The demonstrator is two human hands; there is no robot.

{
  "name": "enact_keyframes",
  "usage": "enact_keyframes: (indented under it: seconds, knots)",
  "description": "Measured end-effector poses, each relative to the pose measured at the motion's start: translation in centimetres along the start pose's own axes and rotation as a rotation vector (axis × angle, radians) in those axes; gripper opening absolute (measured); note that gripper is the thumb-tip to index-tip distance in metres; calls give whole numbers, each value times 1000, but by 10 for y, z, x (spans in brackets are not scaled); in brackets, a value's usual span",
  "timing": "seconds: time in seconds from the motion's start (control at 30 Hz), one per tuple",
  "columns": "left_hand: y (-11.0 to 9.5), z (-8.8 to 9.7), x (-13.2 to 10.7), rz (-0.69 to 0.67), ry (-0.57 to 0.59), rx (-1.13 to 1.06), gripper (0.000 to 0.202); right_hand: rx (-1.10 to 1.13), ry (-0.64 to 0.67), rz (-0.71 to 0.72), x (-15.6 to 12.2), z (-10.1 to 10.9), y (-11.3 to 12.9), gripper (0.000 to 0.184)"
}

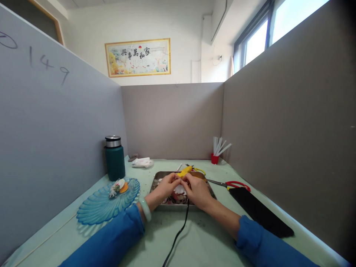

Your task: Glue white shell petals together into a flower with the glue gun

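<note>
My left hand (pixel 167 185) and my right hand (pixel 197 190) meet over a metal tray (pixel 178 208) in the middle of the table. Thumbs and forefingers of both are pinched together at the fingertips, and what they hold, if anything, is too small to make out. Shell-like pieces (pixel 180 190) in white, pink and brown lie in the tray below, partly hidden by my hands. Just beyond my fingertips, a yellow glue gun (pixel 185 171) rests at the tray's far edge. A black cord (pixel 179 233) runs from under my hands toward me.
At left are a blue scalloped plate (pixel 94 207) bearing a small shell cluster (pixel 118 188), and a green bottle (pixel 115 163). To the right lie red-handled scissors (pixel 239 184) and a black strip (pixel 261 213). A red cup (pixel 214 159) holds white sticks (pixel 220 146). Partitions enclose the table.
</note>
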State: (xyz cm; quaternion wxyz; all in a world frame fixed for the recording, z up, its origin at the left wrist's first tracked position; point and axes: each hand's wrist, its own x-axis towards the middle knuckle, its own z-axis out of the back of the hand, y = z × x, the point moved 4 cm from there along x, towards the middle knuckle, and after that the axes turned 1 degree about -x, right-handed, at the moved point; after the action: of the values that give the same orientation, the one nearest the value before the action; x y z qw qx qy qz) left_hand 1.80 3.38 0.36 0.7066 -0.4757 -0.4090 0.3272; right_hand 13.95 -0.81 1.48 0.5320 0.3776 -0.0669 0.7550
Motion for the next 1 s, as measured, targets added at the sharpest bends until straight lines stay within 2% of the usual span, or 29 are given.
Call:
enact_keyframes:
  seconds: [0.3, 1.0]
  knots:
    - [-2, -1, -2, 9, 0, -60, 32, 5, -25, 20, 0, 0, -1, 21]
    - [0, -2, 0, 8, 53, -98, 31, -37, 22, 8, 0, 0, 1, 23]
